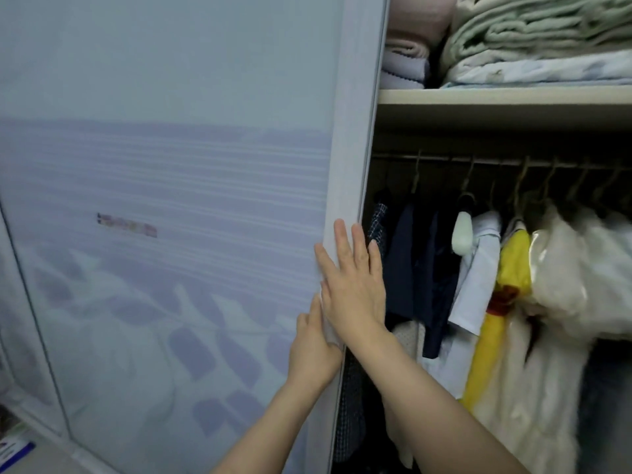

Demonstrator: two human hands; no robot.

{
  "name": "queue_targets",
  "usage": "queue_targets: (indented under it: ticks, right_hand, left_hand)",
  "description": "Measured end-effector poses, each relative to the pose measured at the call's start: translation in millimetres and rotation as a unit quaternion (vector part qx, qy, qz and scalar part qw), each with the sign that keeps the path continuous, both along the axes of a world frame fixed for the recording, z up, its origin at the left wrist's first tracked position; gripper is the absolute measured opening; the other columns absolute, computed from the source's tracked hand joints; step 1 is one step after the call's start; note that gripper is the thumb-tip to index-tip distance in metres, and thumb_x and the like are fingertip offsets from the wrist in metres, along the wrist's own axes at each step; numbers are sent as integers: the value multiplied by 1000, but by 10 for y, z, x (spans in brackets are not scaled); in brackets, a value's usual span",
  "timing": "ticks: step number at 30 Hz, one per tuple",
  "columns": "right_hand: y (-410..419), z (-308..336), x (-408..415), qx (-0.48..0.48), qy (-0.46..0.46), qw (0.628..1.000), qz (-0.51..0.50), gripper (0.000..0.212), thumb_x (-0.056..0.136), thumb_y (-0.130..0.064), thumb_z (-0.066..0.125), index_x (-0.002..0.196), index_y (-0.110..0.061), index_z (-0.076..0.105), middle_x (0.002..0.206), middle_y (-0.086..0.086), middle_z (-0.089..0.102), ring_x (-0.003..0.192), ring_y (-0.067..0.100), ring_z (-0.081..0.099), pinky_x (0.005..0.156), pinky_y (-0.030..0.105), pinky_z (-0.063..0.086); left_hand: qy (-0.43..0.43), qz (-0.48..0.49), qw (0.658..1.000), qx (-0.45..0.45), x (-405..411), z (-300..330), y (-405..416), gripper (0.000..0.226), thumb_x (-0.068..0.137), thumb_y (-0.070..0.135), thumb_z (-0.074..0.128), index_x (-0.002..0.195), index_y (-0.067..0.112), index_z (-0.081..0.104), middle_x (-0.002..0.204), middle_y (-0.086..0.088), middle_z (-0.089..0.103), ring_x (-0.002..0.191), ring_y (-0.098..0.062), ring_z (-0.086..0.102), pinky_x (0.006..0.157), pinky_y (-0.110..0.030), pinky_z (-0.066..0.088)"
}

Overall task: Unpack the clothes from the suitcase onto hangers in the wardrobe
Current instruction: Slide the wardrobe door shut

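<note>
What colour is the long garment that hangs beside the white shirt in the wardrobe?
Bright yellow garment, with a red patch near its top; the head view shows it.

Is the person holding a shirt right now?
No, both hands, left and right, press flat on the wardrobe door edge.

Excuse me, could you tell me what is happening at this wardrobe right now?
A person has both hands on the edge of the sliding door. The right hand lies flat against the door's frame with straight fingers, and the left hand touches the same edge just below it. The wardrobe stands partly open: clothes hang from the rail, among them a yellow garment, with folded bedding on the shelf above. No suitcase is in view.
</note>
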State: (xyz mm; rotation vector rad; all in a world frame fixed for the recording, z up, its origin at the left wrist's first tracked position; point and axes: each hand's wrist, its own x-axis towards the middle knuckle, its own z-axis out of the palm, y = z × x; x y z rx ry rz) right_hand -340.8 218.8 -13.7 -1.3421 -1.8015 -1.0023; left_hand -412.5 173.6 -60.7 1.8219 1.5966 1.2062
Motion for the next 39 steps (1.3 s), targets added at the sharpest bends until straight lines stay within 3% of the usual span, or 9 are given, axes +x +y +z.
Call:
queue_targets:
  ticks: [4,12,20,22,24,26,30,33,39]
  right_hand:
    - [-144,33,344,12,-8,1000,-1,69,60,-21,77,125,-23,57,148,12,36,136,30,20,111,45,4]
    - [-501,121,1064,-5,-39,999,-26,70,58,-32,78,124,-26,59,148,9,36,137,28,20,111,49,3]
    - [-839,138,1734,-36,-31,997,-60,70,54,-34,79,121,-30,61,147,7,39,136,28,35,112,49,3]
    - [-973,191,1897,-39,-36,997,-51,71,61,-33,77,128,-29,55,152,8,25,141,30,25,111,50,-3]
    - [-1053,215,2069,-88,-90,990,-58,68,84,-30,57,145,-30,27,153,6,-17,144,29,-7,106,50,-19]
    - [-1138,225,2252,-116,-94,986,-68,64,91,-28,44,148,-30,13,147,5,-31,142,29,-21,104,51,-24]
    - [-1227,171,2527,-58,-77,990,-104,65,72,-29,67,134,-28,48,152,9,5,142,26,3,110,51,-9]
    - [-1320,194,2754,-26,-75,991,-111,67,55,-27,76,120,-22,63,146,11,37,137,29,33,109,51,9]
    - [-1490,185,3217,19,-100,988,-120,58,57,-26,68,114,-18,66,140,12,47,131,32,42,106,53,17]
  left_hand:
    - [0,-4,1000,-13,283,16,-130,77,82,4,44,148,23,11,135,-8,40,117,-26,46,87,-30,43]
    - [22,39,998,-43,1043,61,-407,72,90,12,41,149,19,0,139,-9,31,112,-29,52,68,-25,33]
    - [35,21,998,-41,1730,68,-687,73,89,12,42,149,19,1,146,-9,27,125,-27,42,87,-31,40]
    - [39,19,998,-41,1896,67,-755,72,90,12,41,149,18,1,143,-10,28,122,-30,45,85,-31,41]
    - [45,20,998,-42,2045,64,-813,71,91,12,41,149,19,1,140,-11,31,116,-31,49,80,-30,41]
    - [48,12,998,-36,2205,60,-867,70,91,13,39,149,19,1,139,-11,32,114,-31,51,81,-31,42]
    - [69,7,997,-29,2502,50,-958,69,91,12,38,149,20,2,138,-11,34,111,-34,52,83,-36,44]
    - [88,3,996,-18,2725,32,-1054,69,91,12,39,149,20,2,134,-11,35,108,-35,53,79,-35,42]
    - [100,-35,994,-12,3100,36,-1193,68,92,11,37,149,20,0,134,-10,34,109,-31,52,73,-30,37]
